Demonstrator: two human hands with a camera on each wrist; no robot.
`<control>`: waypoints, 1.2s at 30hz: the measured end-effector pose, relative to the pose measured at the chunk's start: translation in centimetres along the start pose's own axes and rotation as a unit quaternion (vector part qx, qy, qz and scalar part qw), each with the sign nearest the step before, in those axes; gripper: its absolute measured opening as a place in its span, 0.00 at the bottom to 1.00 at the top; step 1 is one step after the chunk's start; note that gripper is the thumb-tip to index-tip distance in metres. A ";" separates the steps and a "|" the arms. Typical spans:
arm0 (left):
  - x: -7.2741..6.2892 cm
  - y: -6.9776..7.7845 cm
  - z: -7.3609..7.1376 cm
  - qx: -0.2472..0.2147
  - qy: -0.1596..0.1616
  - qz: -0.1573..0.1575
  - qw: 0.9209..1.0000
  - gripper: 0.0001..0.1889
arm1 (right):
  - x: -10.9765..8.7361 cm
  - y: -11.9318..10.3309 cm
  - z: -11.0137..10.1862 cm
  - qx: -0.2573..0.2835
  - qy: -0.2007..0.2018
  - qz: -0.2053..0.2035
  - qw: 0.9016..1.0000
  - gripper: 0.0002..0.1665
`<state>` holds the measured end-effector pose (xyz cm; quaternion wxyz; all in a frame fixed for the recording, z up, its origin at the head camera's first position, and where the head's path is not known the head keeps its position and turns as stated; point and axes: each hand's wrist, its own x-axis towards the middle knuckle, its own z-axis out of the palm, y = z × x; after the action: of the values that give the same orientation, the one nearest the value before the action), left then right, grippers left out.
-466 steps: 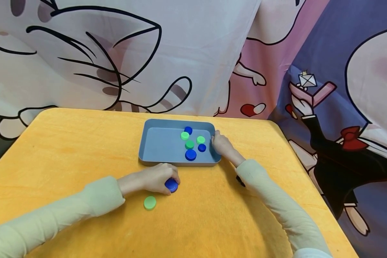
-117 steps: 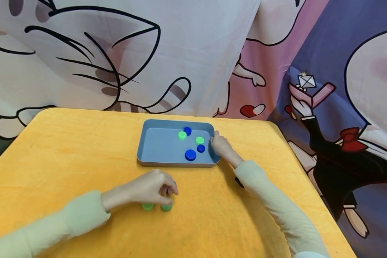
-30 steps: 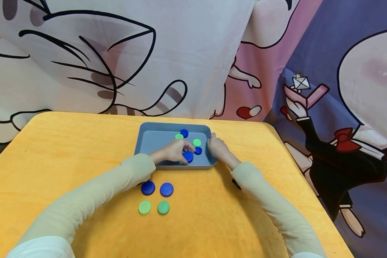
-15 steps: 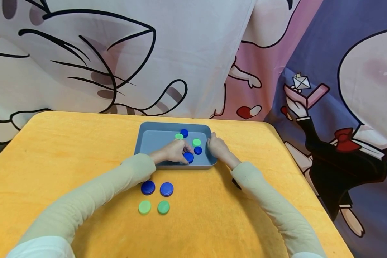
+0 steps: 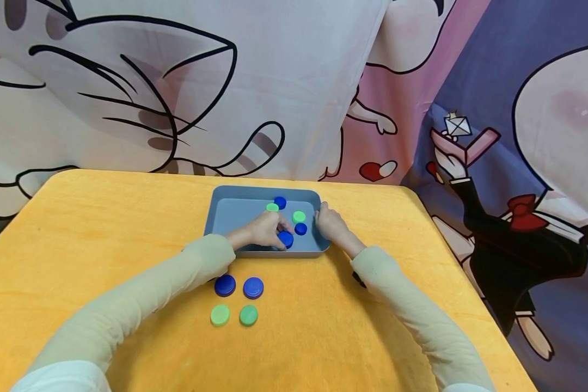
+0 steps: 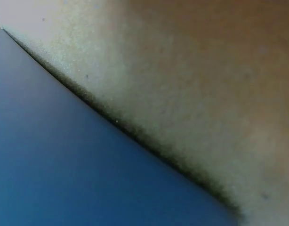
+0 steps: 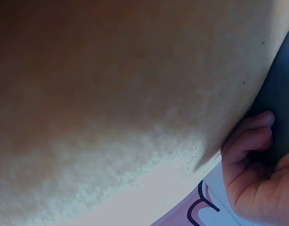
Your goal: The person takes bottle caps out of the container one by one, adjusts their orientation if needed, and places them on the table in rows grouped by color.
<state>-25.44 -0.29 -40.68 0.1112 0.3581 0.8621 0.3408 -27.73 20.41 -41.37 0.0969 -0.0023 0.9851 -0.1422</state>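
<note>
In the head view my left hand (image 5: 263, 229) reaches into the blue-grey tray (image 5: 230, 207). Its thumb and fingers pinch a large blue bottle cap (image 5: 286, 239) near the front wall. My right hand (image 5: 330, 222) grips the tray's right edge; the right wrist view shows its curled fingers (image 7: 250, 141) against the tray wall. Also inside the tray are a small blue cap (image 5: 300, 228), a bright green cap (image 5: 299, 216), another green cap (image 5: 272, 207) partly behind my left hand, and a blue cap (image 5: 280, 202) at the back.
In front of the tray, two blue caps (image 5: 253, 287) lie in a row on the yellow tablecloth (image 5: 323, 326). Nearer me lie a light green cap (image 5: 220, 315) and a darker green cap (image 5: 248, 315). A printed cartoon curtain (image 5: 313, 109) hangs behind the table.
The darker green cap has gone from the tray to the table, beside the light green one. My left hand has moved from the table caps into the tray; my right hand has stayed at its edge.
</note>
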 end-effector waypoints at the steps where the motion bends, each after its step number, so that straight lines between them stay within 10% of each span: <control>1: 0.0 0.0 0.0 -0.002 0.001 -0.001 1.000 0.19 | 0.0 0.0 0.0 0.000 0.000 0.000 1.000 0.28; 36: -3.5 3.8 -2.0 -0.025 0.082 -0.018 0.996 0.21 | -0.1 -0.1 0.0 -0.006 0.007 -0.003 1.000 0.24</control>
<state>-21.71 -1.80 -36.86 0.0552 0.3100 0.8658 0.3888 -27.60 20.36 -41.33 0.0896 -0.0044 0.9866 -0.1365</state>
